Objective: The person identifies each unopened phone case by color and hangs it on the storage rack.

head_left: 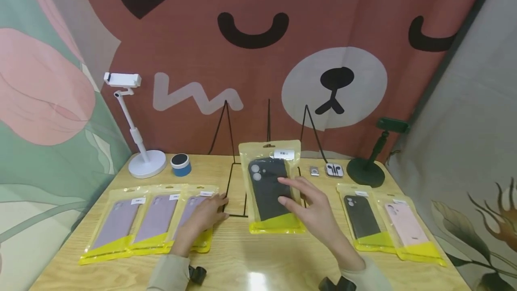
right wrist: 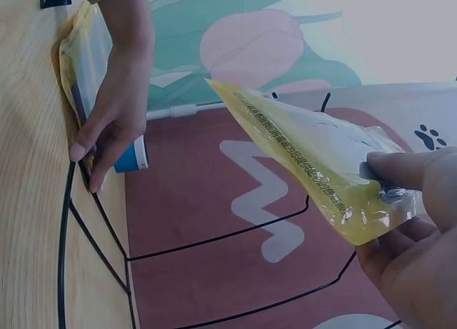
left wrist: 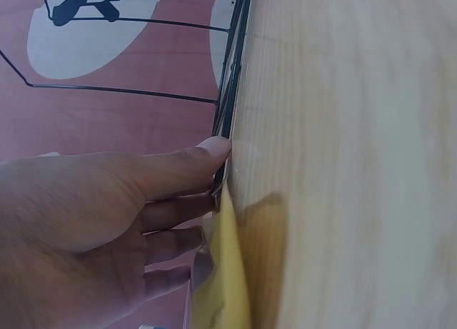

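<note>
My right hand holds up a packaged black phone case, a clear pouch with yellow edges and a white label. In the right wrist view, the thumb lies on one face of the pouch and the fingers are behind it. Low on the table, my left hand pinches the near left corner of a black wire rack between thumb and fingers. That hand overlaps the rightmost of three packaged purple phone cases. The held pouch hides the middle of the rack in the head view.
Packaged black and pink phone cases lie at the right. Along the back stand a white phone stand, a blue-and-white cylinder, a small silver item, boxed earphones and a dark green phone stand.
</note>
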`<state>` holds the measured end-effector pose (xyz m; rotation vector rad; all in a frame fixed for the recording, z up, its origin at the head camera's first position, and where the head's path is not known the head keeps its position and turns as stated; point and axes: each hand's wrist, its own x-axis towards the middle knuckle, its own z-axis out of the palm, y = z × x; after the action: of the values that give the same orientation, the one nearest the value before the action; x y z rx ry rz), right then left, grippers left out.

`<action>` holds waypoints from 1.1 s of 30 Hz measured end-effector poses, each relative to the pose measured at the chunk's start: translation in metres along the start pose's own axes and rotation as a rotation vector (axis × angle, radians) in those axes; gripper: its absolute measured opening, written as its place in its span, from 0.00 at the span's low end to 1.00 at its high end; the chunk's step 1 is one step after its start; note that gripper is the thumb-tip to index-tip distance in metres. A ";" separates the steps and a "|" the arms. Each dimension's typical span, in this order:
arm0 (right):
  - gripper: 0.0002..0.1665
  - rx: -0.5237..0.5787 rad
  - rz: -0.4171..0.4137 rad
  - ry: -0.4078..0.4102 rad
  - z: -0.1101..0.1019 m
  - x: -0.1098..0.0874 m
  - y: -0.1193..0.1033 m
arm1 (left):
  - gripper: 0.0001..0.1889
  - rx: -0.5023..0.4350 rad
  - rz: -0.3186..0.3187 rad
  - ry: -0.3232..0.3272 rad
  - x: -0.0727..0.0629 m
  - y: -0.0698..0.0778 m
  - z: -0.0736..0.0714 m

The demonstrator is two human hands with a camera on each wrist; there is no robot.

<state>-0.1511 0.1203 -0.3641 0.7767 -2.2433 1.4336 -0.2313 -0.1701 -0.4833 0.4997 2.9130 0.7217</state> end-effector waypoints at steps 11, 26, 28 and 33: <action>0.25 0.017 0.075 0.030 0.006 0.011 0.041 | 0.28 -0.002 -0.010 -0.002 -0.001 0.001 0.000; 0.24 0.061 0.103 0.035 0.011 0.085 0.071 | 0.27 0.002 -0.015 -0.001 -0.001 0.002 -0.001; 0.24 0.069 0.093 0.044 0.012 0.095 0.088 | 0.27 0.005 -0.007 -0.001 0.000 0.001 0.000; 0.24 0.068 0.100 0.044 0.016 0.110 0.124 | 0.26 -0.001 0.001 0.000 -0.002 -0.001 0.003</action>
<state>-0.3148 0.1191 -0.3952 0.6555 -2.2389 1.5643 -0.2286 -0.1699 -0.4867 0.5016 2.9126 0.7231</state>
